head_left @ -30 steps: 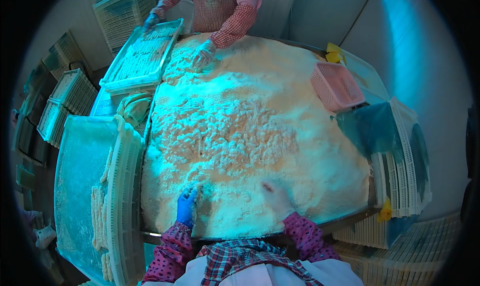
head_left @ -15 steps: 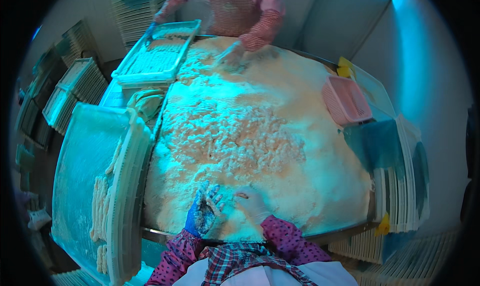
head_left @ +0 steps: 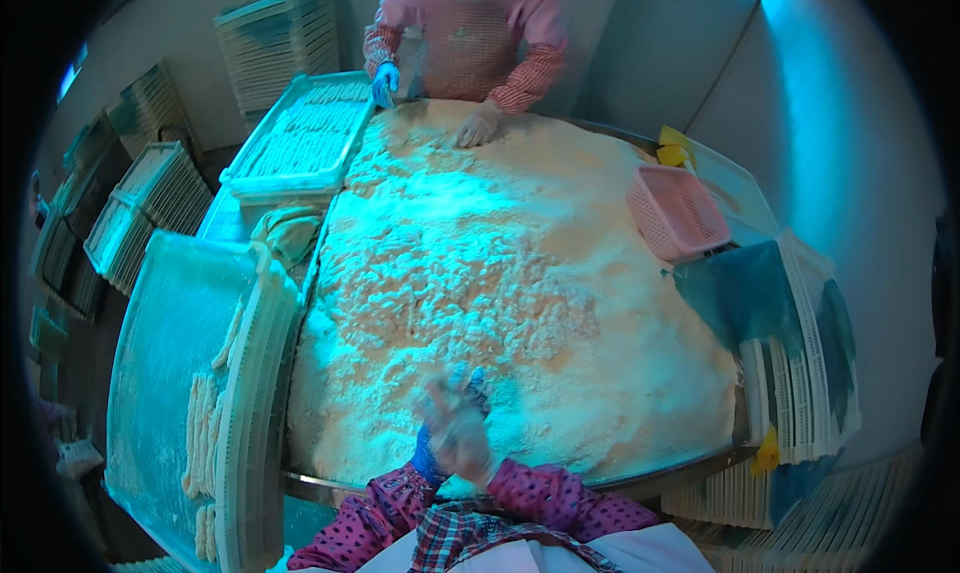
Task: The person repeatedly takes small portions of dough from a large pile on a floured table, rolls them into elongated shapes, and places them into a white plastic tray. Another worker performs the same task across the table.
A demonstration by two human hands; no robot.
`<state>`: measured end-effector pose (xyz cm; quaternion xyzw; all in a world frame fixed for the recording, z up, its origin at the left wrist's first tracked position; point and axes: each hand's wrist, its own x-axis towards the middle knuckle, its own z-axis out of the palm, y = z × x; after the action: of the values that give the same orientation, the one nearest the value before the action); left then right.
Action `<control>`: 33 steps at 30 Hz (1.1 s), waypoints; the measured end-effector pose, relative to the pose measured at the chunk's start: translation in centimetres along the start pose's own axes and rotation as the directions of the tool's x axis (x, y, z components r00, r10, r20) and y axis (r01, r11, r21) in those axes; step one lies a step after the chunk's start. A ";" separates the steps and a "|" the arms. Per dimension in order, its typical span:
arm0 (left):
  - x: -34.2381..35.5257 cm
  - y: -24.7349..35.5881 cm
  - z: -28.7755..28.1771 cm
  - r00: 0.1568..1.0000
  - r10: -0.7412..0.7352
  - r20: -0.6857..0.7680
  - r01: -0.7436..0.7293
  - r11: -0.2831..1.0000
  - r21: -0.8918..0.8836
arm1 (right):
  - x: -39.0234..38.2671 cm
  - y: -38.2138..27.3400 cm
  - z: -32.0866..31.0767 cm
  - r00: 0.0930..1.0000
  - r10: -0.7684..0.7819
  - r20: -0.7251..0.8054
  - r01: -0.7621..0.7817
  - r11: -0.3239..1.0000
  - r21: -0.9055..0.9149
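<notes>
At the near edge of a broad heap of white, floury powder (head_left: pixel 600 403), my two hands come together. My left hand (head_left: pixel 427 458), in a blue glove dusted with powder, is largely covered by my right hand; only its wrist side and some fingertips show. My right hand (head_left: pixel 462 441), in a pale thin glove, lies across the left palm, its fingers smeared by motion. Whatever may be between the palms is hidden. Lumpy, pale pieces coated in powder (head_left: pixel 450 298) lie in the middle of the heap, beyond my hands.
To the left stands a stack of trays (head_left: pixel 180 313) with pale strips on top. A filled tray (head_left: pixel 300 138) sits at the far left. Opposite, a co-worker (head_left: pixel 470 43) reaches onto the powder. A pink basket (head_left: pixel 680 213) and stacked frames (head_left: pixel 800 373) line the right.
My right hand, which held a small brownish piece, has moved left onto my left hand, which was palm up with fingers spread. The co-worker's blue-gloved hand has left the far tray.
</notes>
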<state>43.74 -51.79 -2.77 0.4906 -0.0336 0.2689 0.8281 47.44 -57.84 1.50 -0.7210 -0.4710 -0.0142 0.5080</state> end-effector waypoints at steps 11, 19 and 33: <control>0.4 2.5 1.9 0.902 -0.395 -0.175 0.268 0.829 -0.491 | -2.1 2.7 1.6 0.980 0.198 0.024 -0.191 0.968 -0.164; -2.3 -4.5 -6.5 0.759 -0.624 -0.186 0.500 0.742 -0.446 | 0.6 5.7 -2.0 0.982 0.162 -0.101 -0.161 0.987 0.021; 14.7 23.2 -20.0 0.769 0.018 -0.639 0.309 0.865 0.396 | 2.7 18.6 -12.5 0.903 0.192 -0.385 -0.430 0.350 -0.832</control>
<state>40.98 -20.43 10.07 0.5640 0.3490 0.3481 0.6626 67.55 -66.16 -4.47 -0.9482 -0.1819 -0.2474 0.0810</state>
